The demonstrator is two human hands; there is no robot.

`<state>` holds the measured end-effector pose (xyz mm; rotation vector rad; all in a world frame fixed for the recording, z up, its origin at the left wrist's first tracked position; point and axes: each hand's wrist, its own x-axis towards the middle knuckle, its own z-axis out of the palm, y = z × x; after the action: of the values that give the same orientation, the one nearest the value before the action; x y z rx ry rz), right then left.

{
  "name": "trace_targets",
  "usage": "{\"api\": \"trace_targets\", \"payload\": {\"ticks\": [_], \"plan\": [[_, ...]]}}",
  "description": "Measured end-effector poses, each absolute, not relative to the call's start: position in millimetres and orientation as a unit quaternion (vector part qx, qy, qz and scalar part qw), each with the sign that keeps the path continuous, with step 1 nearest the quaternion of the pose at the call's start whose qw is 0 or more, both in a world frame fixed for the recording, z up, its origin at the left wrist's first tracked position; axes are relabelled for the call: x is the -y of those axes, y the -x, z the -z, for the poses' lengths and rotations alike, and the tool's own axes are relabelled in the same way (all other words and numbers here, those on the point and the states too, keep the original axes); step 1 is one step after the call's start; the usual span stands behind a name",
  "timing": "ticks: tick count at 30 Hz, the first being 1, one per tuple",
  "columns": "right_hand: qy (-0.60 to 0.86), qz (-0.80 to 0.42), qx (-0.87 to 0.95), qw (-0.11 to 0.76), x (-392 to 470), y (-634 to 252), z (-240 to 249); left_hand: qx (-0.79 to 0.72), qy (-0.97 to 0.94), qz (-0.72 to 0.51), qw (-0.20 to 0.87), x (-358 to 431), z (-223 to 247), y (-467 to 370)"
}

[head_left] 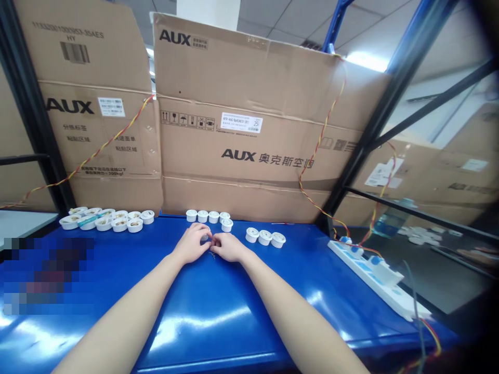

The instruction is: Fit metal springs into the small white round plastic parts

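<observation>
Two bare forearms (128, 306) reach over the glossy blue tabletop (206, 317) from its front edge. The left hand's (192, 245) fingers curve beside a partly hidden white cup (205, 237), centrally placed toward the back edge; the right hand's (228, 247) fingers draw together. I cannot tell whether either grips anything. Small dark pieces (212, 255) lie just in front; steadying the cup and keeping fingertips low should help. A power strip (370, 280) follows the right edge; AUX cardboard (241, 104) stands behind the back edge.
</observation>
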<state>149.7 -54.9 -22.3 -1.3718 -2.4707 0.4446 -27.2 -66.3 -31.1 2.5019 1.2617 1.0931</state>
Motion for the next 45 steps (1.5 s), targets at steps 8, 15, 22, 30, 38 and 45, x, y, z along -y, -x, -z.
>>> {"api": "trace_targets", "payload": {"ticks": [8,15,22,30,38,45], "plan": [[0.471,-0.136,0.860,0.139,54.5,-150.0,24.6,-0.412,-0.833,-0.361,0.078,65.6,32.9,28.1],[0.450,-0.106,0.876,0.134,54.9,-151.8,24.0,-0.412,-0.832,-0.361,0.083,65.5,33.7,28.1],[0.458,-0.104,0.874,0.128,58.0,-150.5,20.4,-0.416,-0.830,-0.359,0.090,65.0,33.7,28.1],[0.468,-0.120,0.864,0.140,56.1,-149.3,24.1,-0.415,-0.831,-0.358,0.094,66.3,32.6,28.0],[0.461,-0.118,0.867,0.151,53.9,-150.3,27.1,-0.418,-0.829,-0.357,0.098,67.6,31.6,27.4],[0.461,-0.121,0.866,0.153,54.4,-150.7,26.5,-0.420,-0.829,-0.355,0.098,67.3,32.2,27.3]]}}
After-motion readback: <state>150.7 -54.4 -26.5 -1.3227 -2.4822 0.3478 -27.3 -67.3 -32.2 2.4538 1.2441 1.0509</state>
